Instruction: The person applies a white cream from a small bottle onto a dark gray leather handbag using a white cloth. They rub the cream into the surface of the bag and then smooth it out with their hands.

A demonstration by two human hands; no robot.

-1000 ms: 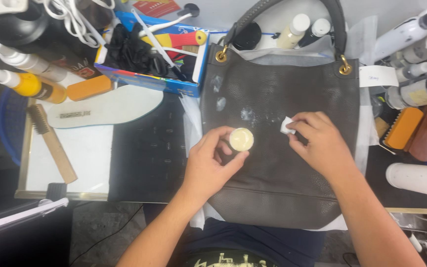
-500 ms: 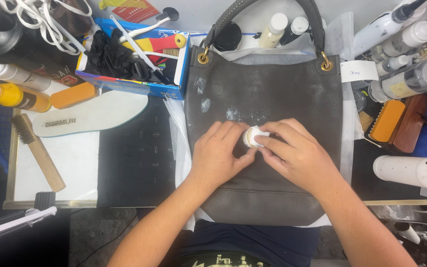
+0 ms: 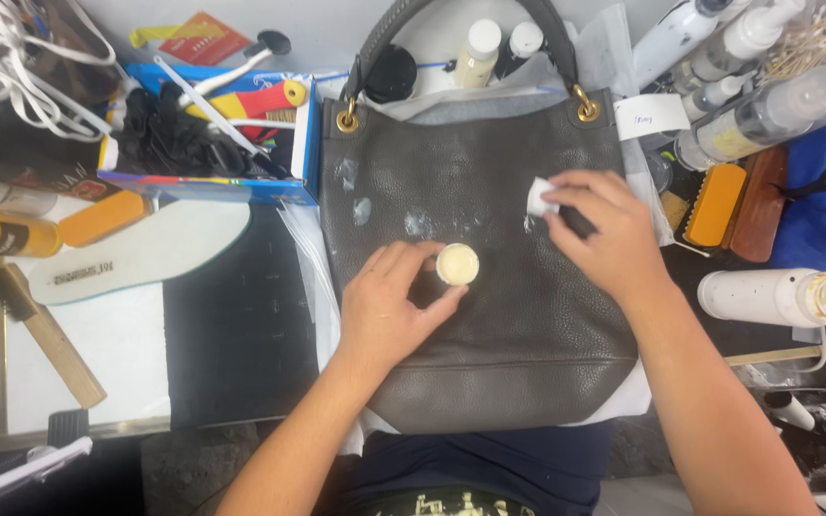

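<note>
The left hand (image 3: 389, 311) grips a small round jar (image 3: 457, 264) of pale cream at the middle of the grey bag (image 3: 489, 363). The right hand (image 3: 604, 234) pinches a white cloth (image 3: 539, 197) near the bag's upper right, having drawn away from the jar since half a second ago. Left of the bag, a blue box (image 3: 303, 143) holds tools; bottles (image 3: 776, 296) crowd the desk on its right.

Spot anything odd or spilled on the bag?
Yes: pale smears dot the upper front of the grey bag, between the small open jar in the left hand and the white pad in the right hand. Nothing looks torn.
</note>
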